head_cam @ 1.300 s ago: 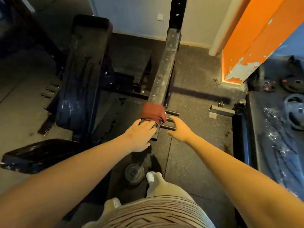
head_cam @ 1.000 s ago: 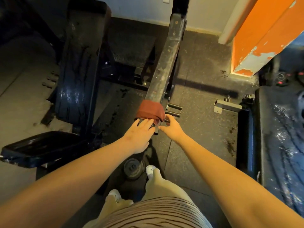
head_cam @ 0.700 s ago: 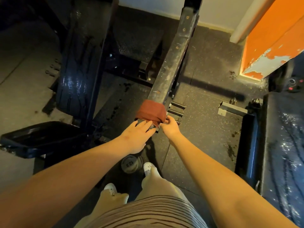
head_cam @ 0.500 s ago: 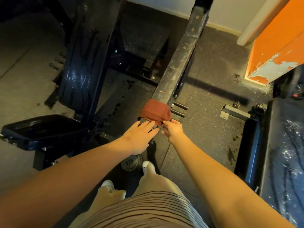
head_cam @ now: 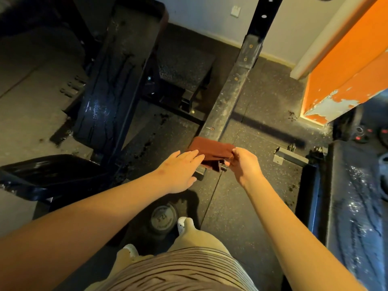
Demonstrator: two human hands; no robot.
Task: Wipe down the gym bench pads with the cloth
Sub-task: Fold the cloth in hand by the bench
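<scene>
A reddish-brown cloth (head_cam: 212, 151) is draped over the near end of a scuffed black steel beam (head_cam: 232, 89). My right hand (head_cam: 243, 164) pinches the cloth's right edge between thumb and fingers. My left hand (head_cam: 180, 171) lies flat with straight fingers, its fingertips touching the cloth's left side. The black bench back pad (head_cam: 113, 85) rises tilted at the left, with the seat pad (head_cam: 42, 171) below it at the lower left. Another cracked black pad (head_cam: 357, 217) runs along the right edge.
A round weight plate (head_cam: 162, 218) lies on the speckled rubber floor by my white shoe (head_cam: 182, 222). An orange pillar with peeling paint (head_cam: 344, 80) stands at the upper right. A small metal bracket (head_cam: 290, 157) sits right of the beam.
My right hand moved in from the pegs beside the beam and took hold of the cloth's right edge. My left hand slid slightly left while staying flat. The camera came closer.
</scene>
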